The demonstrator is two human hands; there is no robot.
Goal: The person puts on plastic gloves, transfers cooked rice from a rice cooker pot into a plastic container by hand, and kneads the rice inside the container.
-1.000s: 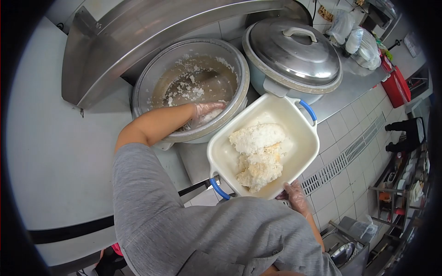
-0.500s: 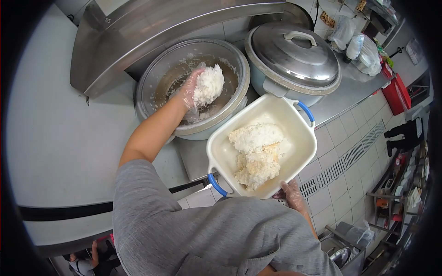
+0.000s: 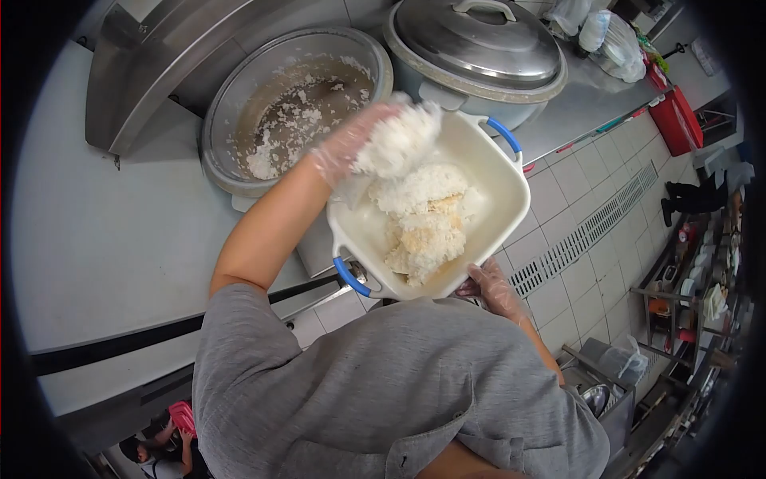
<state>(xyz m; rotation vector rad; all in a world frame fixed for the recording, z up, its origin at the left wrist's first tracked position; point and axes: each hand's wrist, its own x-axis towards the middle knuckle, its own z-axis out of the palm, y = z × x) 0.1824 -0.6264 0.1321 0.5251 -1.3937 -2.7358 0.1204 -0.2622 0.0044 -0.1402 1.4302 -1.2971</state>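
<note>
My left hand (image 3: 359, 142), in a clear plastic glove and blurred by motion, holds a clump of white rice (image 3: 403, 137) over the upper left rim of a white tub (image 3: 504, 209) with blue handles. Several lumps of rice (image 3: 427, 231), partly yellowish and crusty, lie inside the tub. Also gloved, my right hand (image 3: 493, 289) grips the tub's lower right edge. To the left stands an open pot (image 3: 219, 120) with loose rice bits on its bottom and wall.
A second pot (image 3: 487, 48) has its metal lid on. Behind the open pot rises a steel guard (image 3: 171, 60). Plastic bags (image 3: 618, 52) and a red bin (image 3: 676, 121) are at the upper right. People are visible at the far right (image 3: 702, 195) and lower left (image 3: 159, 451).
My left hand came up out of the open pot with rice and moved right to the tub. My right hand keeps its grip. The pots and tub now appear higher and further left in view.
</note>
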